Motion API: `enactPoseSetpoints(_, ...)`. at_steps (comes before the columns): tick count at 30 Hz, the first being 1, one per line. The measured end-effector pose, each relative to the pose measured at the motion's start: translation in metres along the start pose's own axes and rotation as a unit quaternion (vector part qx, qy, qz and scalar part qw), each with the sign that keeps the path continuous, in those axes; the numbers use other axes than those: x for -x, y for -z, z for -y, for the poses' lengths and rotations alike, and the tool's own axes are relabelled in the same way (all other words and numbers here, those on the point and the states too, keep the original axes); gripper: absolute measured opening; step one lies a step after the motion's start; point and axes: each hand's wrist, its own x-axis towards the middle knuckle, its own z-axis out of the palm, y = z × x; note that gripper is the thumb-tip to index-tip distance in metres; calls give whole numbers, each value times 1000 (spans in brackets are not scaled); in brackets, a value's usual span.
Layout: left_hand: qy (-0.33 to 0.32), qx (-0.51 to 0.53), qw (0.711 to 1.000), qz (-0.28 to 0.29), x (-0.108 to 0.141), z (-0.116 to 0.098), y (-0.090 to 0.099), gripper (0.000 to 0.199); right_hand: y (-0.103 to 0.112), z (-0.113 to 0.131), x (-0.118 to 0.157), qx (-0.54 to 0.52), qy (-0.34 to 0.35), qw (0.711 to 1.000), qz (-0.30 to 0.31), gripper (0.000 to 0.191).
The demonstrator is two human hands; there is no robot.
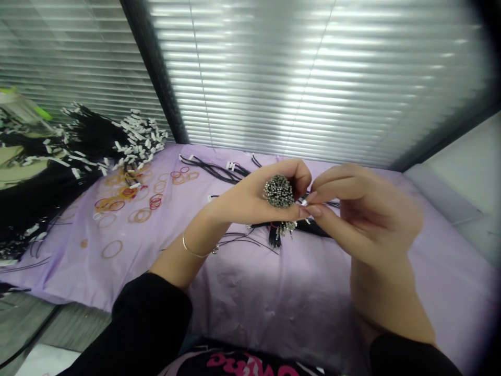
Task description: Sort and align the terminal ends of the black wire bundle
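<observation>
My left hand (250, 196) is wrapped round a bundle of thin black wires (278, 191), whose silvery tips face up toward me. The tips of its thumb and index finger meet my right hand. A small white piece, perhaps a connector (304, 202), shows between the touching fingertips. My right hand (368, 214) closes on it with thumb and index finger, its other fingers curled. Below my left hand, a second wire bundle (275, 236) with a red band lies on the table, partly hidden.
A purple sheet (313, 292) covers the table. Black wires with white connectors (207, 167) lie behind my hands. Rubber bands (129, 201) are scattered to the left, beside a large heap of black wires with white ends (97, 136). Window blinds (254, 78) rise at the back.
</observation>
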Motion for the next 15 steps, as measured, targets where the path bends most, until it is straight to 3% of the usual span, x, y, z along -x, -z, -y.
enactPoseSetpoints(8,-48,-47,998,12,-1,0,-3,25,-1,8,1,21,-11,1000,7,21)
enactPoseSetpoints(15,-39,-61,997,6,-1,0,-3,27,-1,11,1,30,-15,999,17,20)
